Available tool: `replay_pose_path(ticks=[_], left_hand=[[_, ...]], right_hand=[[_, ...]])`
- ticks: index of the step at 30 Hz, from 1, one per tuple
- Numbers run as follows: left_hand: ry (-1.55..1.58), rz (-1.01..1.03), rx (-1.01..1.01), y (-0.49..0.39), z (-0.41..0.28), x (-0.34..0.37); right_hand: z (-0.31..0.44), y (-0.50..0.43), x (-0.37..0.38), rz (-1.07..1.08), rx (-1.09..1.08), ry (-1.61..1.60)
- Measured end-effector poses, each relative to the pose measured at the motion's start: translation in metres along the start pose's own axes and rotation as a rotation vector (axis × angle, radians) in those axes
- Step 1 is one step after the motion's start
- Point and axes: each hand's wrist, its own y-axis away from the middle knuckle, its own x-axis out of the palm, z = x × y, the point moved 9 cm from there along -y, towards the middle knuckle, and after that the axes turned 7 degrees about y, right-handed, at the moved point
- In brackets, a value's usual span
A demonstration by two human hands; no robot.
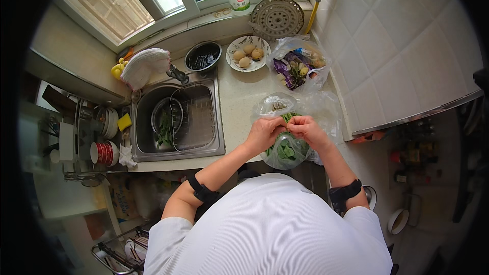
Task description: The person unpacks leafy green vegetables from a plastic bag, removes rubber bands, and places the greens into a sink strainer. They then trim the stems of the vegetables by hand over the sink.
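A bunch of leafy greens (286, 149) lies in a clear plastic bag (284, 164) at the counter's front edge, its leaves towards me and its stems pointing away. My left hand (265, 133) grips the bunch from the left, fingers curled over the stems. From the right, the fingertips of my right hand (308, 130) pinch at the same stems and meet those of the left. Something small and brownish shows between the fingertips, too small to name. Parts of the stems are hidden under both hands.
Left of the counter, a steel sink (221, 137) holds a wire rack (196, 122) and a metal bowl (154, 116) with greens. Behind stand a plate (231, 47) of eggs, a dark bowl (219, 59) with liquid and a filled plastic bag (323, 76). A tiled wall (386, 65) borders the right.
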Motion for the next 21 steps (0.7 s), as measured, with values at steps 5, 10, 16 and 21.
replay_pose_path(ticks=[5,10,16,21], left_hand=[[0.214,-0.105,0.072,0.001,-0.018,-0.023],[1.170,-0.196,-0.157,0.015,0.009,-0.083],[1.336,-0.525,-0.075,0.067,0.060,-0.194],[1.125,-0.951,-0.326,0.171,0.159,-0.264]], right_hand=[[0.012,0.016,0.011,0.124,0.007,-0.457],[0.044,0.032,-0.011,0.137,-0.207,-0.453],[0.042,0.029,-0.041,-0.037,-0.333,-0.476],[0.032,0.026,-0.040,-0.101,-0.331,-0.547]])
